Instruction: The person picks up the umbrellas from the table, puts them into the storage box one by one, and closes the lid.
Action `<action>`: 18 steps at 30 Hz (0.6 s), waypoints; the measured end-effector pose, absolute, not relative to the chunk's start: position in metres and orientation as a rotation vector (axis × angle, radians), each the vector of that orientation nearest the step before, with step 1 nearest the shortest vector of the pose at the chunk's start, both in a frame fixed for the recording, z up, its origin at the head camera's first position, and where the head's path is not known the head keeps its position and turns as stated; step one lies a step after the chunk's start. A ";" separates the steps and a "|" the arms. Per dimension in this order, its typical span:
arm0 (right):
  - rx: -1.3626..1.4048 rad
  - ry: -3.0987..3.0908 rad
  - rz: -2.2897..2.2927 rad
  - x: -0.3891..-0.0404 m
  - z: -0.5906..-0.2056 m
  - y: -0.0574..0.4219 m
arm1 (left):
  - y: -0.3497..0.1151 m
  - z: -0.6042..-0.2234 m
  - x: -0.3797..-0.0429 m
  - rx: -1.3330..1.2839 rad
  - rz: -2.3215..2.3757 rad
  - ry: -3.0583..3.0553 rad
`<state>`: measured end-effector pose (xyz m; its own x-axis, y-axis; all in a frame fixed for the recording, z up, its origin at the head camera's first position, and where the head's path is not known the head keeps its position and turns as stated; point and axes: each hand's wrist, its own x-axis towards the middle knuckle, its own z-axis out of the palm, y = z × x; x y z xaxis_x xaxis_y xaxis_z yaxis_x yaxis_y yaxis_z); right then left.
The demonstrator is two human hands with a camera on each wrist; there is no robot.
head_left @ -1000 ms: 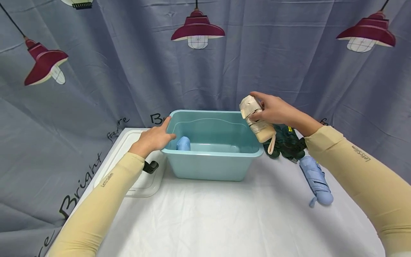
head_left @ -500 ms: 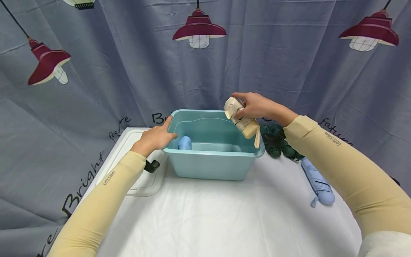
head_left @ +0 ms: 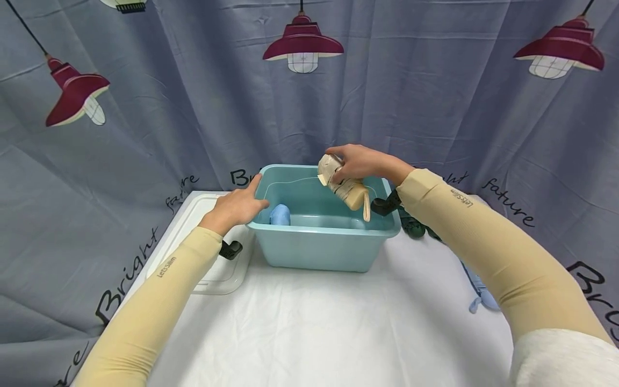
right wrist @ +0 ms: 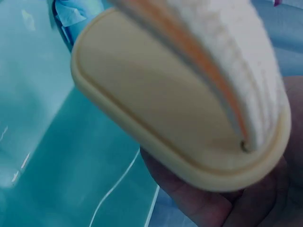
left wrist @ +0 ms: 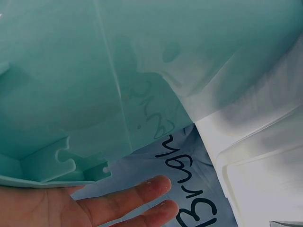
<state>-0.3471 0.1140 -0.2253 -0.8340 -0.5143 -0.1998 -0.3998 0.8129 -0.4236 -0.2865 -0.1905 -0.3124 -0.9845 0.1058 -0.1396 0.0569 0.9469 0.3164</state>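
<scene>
My right hand (head_left: 364,162) grips a beige folded umbrella (head_left: 349,191), tilted above the teal plastic bin (head_left: 319,251). In the right wrist view its flat handle end (right wrist: 151,90) faces the camera, with a pale wrist strap (right wrist: 232,52) hanging across it. Inside the bin at the left lies a light blue rolled item (head_left: 280,215), probably another folded umbrella; only part of it shows. My left hand (head_left: 236,207) rests on the bin's left rim, thumb and forefinger extended. The left wrist view shows straight fingers (left wrist: 132,198) outside the bin wall.
A white lid (head_left: 217,279) lies left of the bin, partly under my left arm. Dark green shoes (head_left: 414,228) stand right of the bin. Near them is a light blue folded umbrella (head_left: 485,296), mostly covered by my right arm. A grey-blue curtain (head_left: 396,97) hangs behind.
My right hand has carried the beige umbrella leftward and slightly down, from the bin's right rim to over its inside. My left hand stays on the rim.
</scene>
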 end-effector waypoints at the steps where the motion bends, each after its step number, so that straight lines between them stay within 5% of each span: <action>1: -0.705 2.691 -0.522 -0.348 -0.226 0.111 | -0.191 -0.312 -0.287 0.125 0.471 2.944; 18: -0.679 2.558 -0.464 -0.359 -0.247 0.068 | -0.189 -0.312 -0.285 0.113 0.457 2.954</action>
<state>-0.3595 0.0680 -0.2473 -0.7772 -0.5324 -0.3354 -0.3805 0.8222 -0.4233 -0.2852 -0.1890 -0.3116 -0.9859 0.0971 -0.1366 0.0514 0.9508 0.3057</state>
